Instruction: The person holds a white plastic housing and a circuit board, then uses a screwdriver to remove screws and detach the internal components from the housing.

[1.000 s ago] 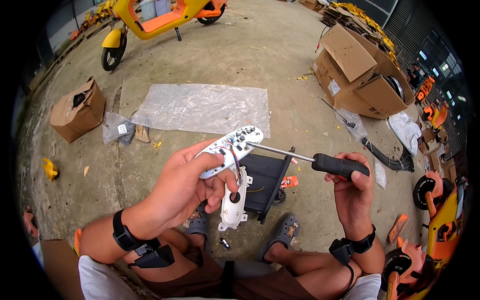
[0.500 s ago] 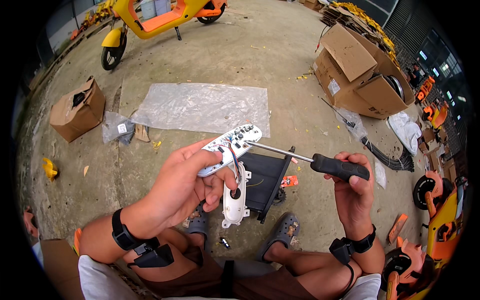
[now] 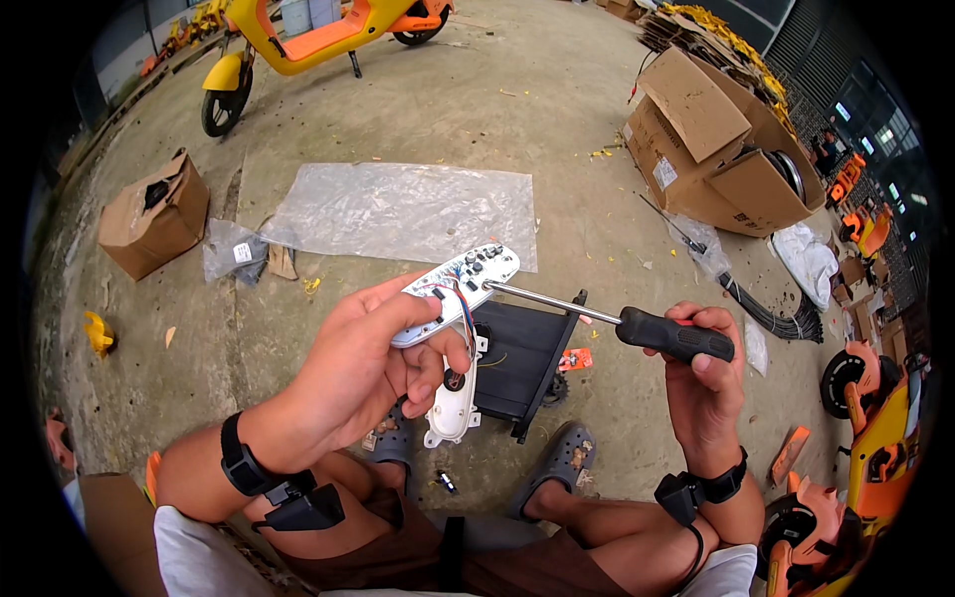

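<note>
Between the thumb and fingers of my left hand (image 3: pixel 363 343) is a long white circuit board (image 3: pixel 468 279) with small black parts and coloured wires. The wires run down to a white plastic housing (image 3: pixel 455 408) that hangs below the board, partly hidden by my fingers. My right hand (image 3: pixel 701 368) is closed round the black handle of a screwdriver (image 3: pixel 676 335). Its metal shaft points left, and the tip meets the board near its right part; whether it sits in a screw cannot be made out. A black flat panel-like stand (image 3: pixel 522 358) is behind the housing.
A clear plastic sheet (image 3: pixel 398 214) lies on the concrete floor ahead. Cardboard boxes stand at the left (image 3: pixel 154 224) and the right (image 3: pixel 716 149). Black cables (image 3: pixel 776 308) lie at right. A yellow scooter (image 3: pixel 318 45) is parked at the back, with more orange-yellow scooters along the right.
The white housing has swung a little to the left beneath the board. Board and screwdriver have shifted only slightly, with the tip still at the board.
</note>
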Available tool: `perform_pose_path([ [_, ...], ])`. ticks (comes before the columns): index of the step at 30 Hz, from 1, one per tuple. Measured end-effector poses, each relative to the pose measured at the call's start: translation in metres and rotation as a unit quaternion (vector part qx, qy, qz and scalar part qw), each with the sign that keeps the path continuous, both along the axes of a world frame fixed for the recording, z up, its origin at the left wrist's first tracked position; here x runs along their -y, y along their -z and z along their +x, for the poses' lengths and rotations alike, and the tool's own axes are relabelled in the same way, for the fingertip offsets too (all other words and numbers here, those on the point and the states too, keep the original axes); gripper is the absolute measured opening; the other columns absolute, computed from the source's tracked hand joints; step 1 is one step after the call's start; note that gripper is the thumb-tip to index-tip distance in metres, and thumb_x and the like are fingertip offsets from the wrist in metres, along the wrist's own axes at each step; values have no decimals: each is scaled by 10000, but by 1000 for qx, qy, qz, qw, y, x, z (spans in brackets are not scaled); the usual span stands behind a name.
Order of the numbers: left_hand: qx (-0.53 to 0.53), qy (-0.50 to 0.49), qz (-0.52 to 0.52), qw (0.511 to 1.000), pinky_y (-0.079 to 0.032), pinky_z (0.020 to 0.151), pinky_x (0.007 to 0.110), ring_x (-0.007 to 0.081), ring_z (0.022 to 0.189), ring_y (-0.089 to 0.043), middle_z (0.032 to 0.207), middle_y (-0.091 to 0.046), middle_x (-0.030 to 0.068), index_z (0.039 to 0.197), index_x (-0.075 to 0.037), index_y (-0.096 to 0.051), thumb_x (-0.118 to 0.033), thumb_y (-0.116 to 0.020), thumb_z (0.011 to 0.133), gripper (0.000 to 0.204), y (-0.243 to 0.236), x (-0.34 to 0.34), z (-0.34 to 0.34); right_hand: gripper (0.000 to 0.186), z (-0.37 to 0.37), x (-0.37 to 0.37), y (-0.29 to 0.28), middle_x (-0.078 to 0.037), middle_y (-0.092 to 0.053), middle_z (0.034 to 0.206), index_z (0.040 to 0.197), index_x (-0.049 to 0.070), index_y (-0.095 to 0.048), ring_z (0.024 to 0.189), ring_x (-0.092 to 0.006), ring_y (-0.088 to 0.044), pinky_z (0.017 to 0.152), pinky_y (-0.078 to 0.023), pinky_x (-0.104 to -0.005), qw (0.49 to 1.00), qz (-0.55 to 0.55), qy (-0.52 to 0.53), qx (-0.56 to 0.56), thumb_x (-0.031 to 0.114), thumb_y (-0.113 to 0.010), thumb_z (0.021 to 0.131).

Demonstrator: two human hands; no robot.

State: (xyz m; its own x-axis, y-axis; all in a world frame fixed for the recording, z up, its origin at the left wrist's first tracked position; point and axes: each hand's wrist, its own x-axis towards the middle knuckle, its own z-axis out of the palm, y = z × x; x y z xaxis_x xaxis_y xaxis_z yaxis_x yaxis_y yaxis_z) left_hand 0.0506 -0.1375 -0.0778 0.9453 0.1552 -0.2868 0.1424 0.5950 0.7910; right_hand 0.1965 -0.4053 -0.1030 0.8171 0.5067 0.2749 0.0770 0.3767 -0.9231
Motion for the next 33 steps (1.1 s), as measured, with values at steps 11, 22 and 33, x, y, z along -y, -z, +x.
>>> perform_pose_path([
  [11,-8,-4,28,1000,-387,378,270,141,422,-468,708,-622,150,1230,23,-464,-133,-431,945,326,0,1,1,399,0,0,-1,-160,-544,1123,1113,57,-515,970,-271,-585,853,-488,-392,1000,8,-11,-17,230,-635,774],
  [22,18,4,39,999,-395,404,256,127,445,-509,740,-621,170,1260,41,-459,-128,-455,937,365,-2,3,-1,331,8,0,5,-208,-617,1064,1121,-21,-528,818,-272,-648,779,-547,-395,992,52,-2,-118,202,-519,877],
  [33,24,4,59,998,-391,386,272,144,408,-475,688,-621,162,1316,17,-429,-105,-430,933,401,-1,5,0,334,8,1,4,-178,-638,986,1124,-45,-535,765,-251,-664,712,-576,-364,991,35,25,-129,216,-516,915],
])
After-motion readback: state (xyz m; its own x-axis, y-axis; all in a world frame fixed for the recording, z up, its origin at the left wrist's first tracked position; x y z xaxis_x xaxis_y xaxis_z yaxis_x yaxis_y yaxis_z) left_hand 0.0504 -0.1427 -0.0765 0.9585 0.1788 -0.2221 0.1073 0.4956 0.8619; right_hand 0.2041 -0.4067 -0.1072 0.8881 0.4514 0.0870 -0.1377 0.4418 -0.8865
